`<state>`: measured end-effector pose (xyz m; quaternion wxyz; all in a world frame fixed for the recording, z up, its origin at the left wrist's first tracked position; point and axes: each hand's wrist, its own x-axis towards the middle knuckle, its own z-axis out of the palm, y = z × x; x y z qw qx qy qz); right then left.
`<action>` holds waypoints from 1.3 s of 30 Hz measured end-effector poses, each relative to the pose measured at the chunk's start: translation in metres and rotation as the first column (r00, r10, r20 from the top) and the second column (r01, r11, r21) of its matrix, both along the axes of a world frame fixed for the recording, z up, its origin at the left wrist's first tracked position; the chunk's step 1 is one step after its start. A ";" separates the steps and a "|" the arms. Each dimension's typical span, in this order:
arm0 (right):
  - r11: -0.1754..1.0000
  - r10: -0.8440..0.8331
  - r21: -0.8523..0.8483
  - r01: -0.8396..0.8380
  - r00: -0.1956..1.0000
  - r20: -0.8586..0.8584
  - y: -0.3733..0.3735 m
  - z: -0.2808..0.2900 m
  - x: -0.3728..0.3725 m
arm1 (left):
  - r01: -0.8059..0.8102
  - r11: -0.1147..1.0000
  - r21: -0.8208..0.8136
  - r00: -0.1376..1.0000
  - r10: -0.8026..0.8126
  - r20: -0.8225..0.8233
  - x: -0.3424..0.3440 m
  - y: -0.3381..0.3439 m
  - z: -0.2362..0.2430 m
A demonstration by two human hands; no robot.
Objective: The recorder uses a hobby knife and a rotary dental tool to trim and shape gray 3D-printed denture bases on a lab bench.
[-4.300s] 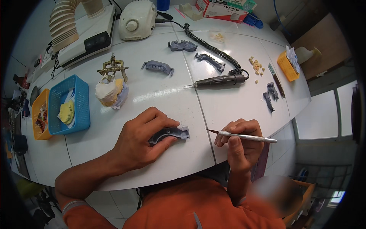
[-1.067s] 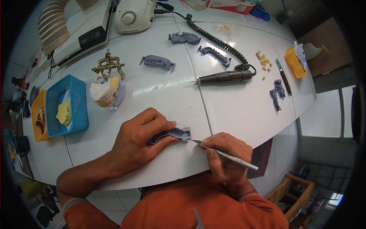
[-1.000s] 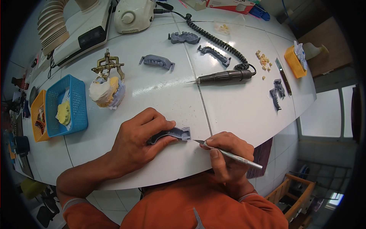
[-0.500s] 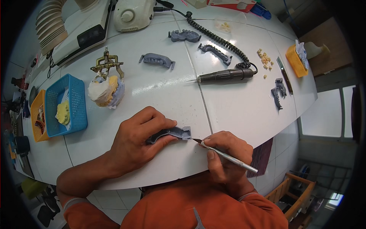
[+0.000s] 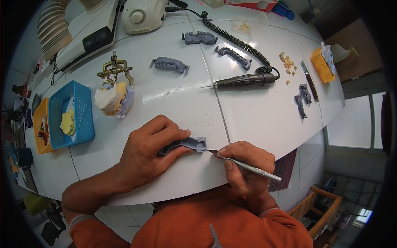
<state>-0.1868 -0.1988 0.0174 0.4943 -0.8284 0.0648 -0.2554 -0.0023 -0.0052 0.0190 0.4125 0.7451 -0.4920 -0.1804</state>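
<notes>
My left hand [image 5: 151, 144] pinches a curved grey dental model [image 5: 194, 143] between thumb and fingers, close to the white tabletop. Its hollow, squared-off end sticks out to the right, while the other end is partly covered by my palm. In my right hand [image 5: 250, 163] is a craft knife [image 5: 258, 170] with a slim silver handle, held like a pen. The blade points left, its tip at the lower right corner of the model; whether it touches the model I cannot tell.
Beyond my hands lie a black rotary handpiece [image 5: 244, 82] on a coiled cord and other grey models [image 5: 170, 65]. At left stand a plaster cast in a brass articulator [image 5: 115, 74] and a blue basket [image 5: 84, 111]. Loose teeth [image 5: 287, 62] and a table knife [image 5: 310, 81] lie at right.
The craft knife's handle end has swung slightly away from me and to the right, its tip staying near the model's corner. My left hand and the model keep almost the same place.
</notes>
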 end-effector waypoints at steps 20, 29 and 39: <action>0.982 -0.001 0.185 0.032 0.986 -0.167 -0.003 0.006 0.001 | 0.018 1.000 0.015 0.998 -0.019 0.062 -0.003 -0.001 -0.001; 0.973 -0.012 0.232 0.019 0.999 -0.029 -0.004 -0.005 -0.007 | 0.006 1.000 0.024 0.998 -0.007 0.069 -0.002 0.000 0.000; 0.994 0.048 0.095 -0.045 0.999 -0.024 -0.004 0.000 0.000 | 0.020 1.000 0.008 0.998 -0.020 0.054 -0.001 -0.001 0.000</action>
